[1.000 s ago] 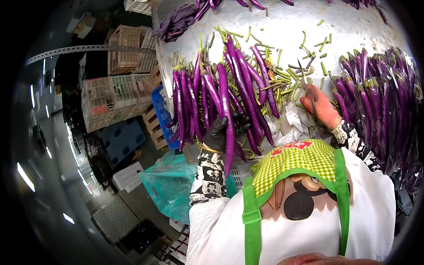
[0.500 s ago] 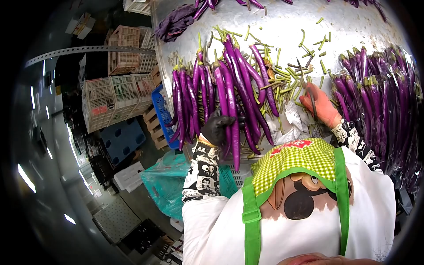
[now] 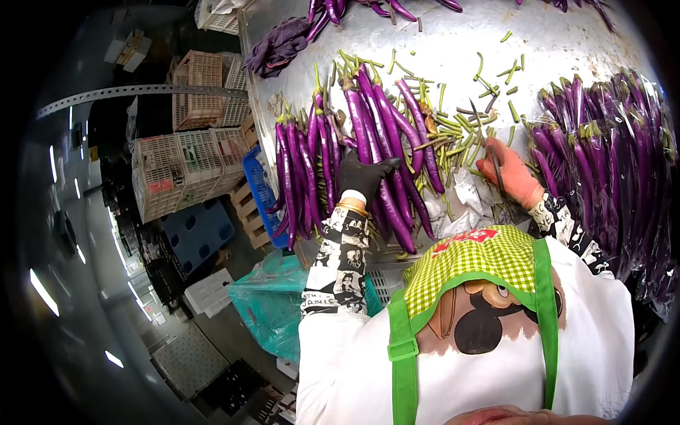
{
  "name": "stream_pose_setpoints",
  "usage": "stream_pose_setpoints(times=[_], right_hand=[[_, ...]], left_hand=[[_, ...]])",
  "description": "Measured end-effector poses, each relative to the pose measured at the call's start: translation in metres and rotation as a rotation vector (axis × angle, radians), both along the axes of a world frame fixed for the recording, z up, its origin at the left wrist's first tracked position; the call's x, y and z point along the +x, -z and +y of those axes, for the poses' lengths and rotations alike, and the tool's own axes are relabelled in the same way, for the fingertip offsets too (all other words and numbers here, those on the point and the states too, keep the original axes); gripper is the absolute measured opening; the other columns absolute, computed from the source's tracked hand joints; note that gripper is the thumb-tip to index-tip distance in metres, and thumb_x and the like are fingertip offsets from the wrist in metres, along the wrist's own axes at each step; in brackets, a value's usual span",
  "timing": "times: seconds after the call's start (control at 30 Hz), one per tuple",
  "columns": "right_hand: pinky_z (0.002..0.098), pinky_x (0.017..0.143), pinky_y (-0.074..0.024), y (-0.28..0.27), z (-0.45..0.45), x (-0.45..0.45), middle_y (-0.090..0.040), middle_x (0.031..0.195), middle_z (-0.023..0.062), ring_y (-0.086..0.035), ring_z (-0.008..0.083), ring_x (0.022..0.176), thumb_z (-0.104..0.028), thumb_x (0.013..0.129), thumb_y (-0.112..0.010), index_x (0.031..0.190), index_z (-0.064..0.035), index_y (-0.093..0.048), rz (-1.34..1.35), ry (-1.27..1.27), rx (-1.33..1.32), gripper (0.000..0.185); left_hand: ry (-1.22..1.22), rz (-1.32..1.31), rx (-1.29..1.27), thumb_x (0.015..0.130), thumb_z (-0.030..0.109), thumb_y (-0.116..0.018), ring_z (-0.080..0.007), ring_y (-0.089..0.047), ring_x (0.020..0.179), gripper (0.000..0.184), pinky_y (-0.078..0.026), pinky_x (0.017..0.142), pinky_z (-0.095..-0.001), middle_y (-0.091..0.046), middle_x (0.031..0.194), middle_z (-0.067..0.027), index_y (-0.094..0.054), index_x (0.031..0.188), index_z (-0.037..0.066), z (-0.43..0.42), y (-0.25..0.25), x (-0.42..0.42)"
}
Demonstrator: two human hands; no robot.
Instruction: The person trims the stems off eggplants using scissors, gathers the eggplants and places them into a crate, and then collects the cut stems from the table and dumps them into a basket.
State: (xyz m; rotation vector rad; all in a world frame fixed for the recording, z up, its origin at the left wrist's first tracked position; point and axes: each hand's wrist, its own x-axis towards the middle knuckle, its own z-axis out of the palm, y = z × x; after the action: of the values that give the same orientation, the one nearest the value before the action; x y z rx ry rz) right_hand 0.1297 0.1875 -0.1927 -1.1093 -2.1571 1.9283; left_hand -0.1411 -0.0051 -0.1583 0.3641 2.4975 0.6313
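My left hand, in a black glove, is closed on a long purple eggplant within a loose pile; its fingertips are partly hidden. More eggplants lie side by side to its left. My right hand, in an orange glove, is closed around a knife whose dark, narrow blade points away from me over the cut stems. Green cut stems lie scattered between the hands and further back. A crumpled white and clear plastic wrapper lies near my right hand.
On the right are clear-bagged bundles of eggplants. A dark purple cloth lies at the metal table's back left corner. Beyond the left edge stand a blue basket, stacked crates and a teal plastic-covered container.
My left hand has moved up and slightly right. The eggplant it held low over the front of the pile has shifted away from me. My right hand with the knife has barely moved.
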Motion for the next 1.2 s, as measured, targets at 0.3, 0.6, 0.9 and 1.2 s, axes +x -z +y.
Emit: stream_pose_setpoints(times=[0.3, 0.6, 0.9, 1.2], right_hand=[[0.0298, 0.075, -0.0474, -0.003, -0.006, 0.005, -0.059, 0.088, 0.0068, -0.053, 0.0112, 0.079, -0.018, 0.092, -0.068, 0.135, 0.0037, -0.047, 0.058, 0.05, 0.007, 0.053], [0.0266, 0.085, -0.0465, -0.065, -0.008, -0.004, -0.059, 0.101, 0.0053, -0.053, 0.0098, 0.092, -0.019, 0.09, -0.074, 0.14, 0.0041, -0.043, 0.249, -0.11, -0.229, 0.063], [0.0343, 0.097, -0.0478, -0.105, 0.015, -0.004, -0.06, 0.128, 0.0202, -0.059, 0.0226, 0.112, -0.046, 0.095, -0.065, 0.141, 0.0037, -0.044, 0.084, -0.491, -0.13, 0.071], [0.0378, 0.105, -0.0453, -0.102, 0.012, -0.005, -0.056, 0.136, 0.0278, -0.056, 0.0311, 0.127, -0.051, 0.092, -0.067, 0.14, 0.0075, -0.044, 0.09, -0.569, -0.103, 0.079]], left_hand=[[-0.11, -0.583, 0.376, 0.074, 0.011, -0.085, -0.0306, -0.07, 0.099, 0.103, -0.052, 0.099, -0.0384, -0.068, 0.112, -0.0282, -0.018, 0.146, -0.019, -0.016, -0.027, -0.015], [0.025, -0.784, 0.566, 0.075, 0.009, -0.085, -0.0288, -0.071, 0.095, 0.07, -0.055, 0.097, -0.0428, -0.069, 0.111, -0.0156, -0.048, 0.133, -0.002, -0.095, -0.061, -0.029], [0.143, -0.726, 0.229, 0.059, 0.008, -0.091, -0.0224, -0.069, 0.094, 0.075, -0.057, 0.087, -0.0373, -0.071, 0.104, -0.0117, -0.058, 0.126, -0.003, -0.123, -0.125, -0.001], [0.287, -0.822, 0.221, 0.065, 0.007, -0.091, -0.0224, -0.071, 0.093, 0.065, -0.058, 0.084, -0.0356, -0.072, 0.104, -0.0128, -0.061, 0.122, -0.002, -0.128, -0.131, 0.005]])
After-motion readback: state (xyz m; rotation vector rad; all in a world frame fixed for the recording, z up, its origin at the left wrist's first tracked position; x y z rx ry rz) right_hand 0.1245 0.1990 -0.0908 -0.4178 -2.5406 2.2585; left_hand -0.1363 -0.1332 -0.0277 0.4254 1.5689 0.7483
